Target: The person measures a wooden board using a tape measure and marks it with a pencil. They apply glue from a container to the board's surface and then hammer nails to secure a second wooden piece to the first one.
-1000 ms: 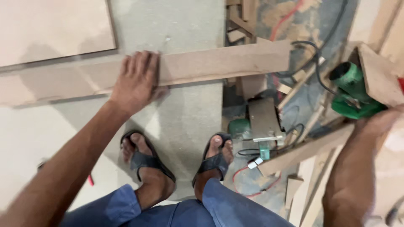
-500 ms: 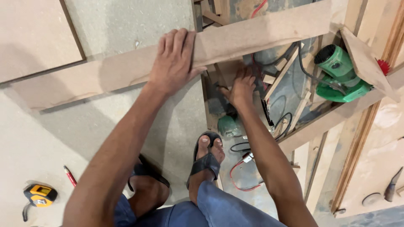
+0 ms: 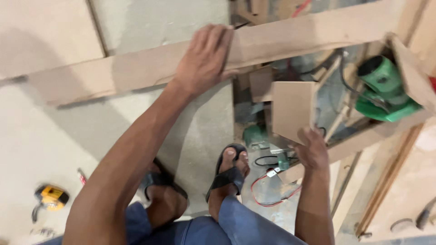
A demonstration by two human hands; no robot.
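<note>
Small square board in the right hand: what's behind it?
Behind the small square board, held by the right hand, show cables and a wood offcut; whatever it covers stays hidden.

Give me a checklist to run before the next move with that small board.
1. Left hand flat on the long plank: ok.
2. Right hand gripping the small board by its lower corner only: not ok.
3. Small board clear of the green power tool: ok.
4. Red wire lying close to the sandalled foot: not ok.
5. Whether the tool is switched off: cannot tell.
</note>
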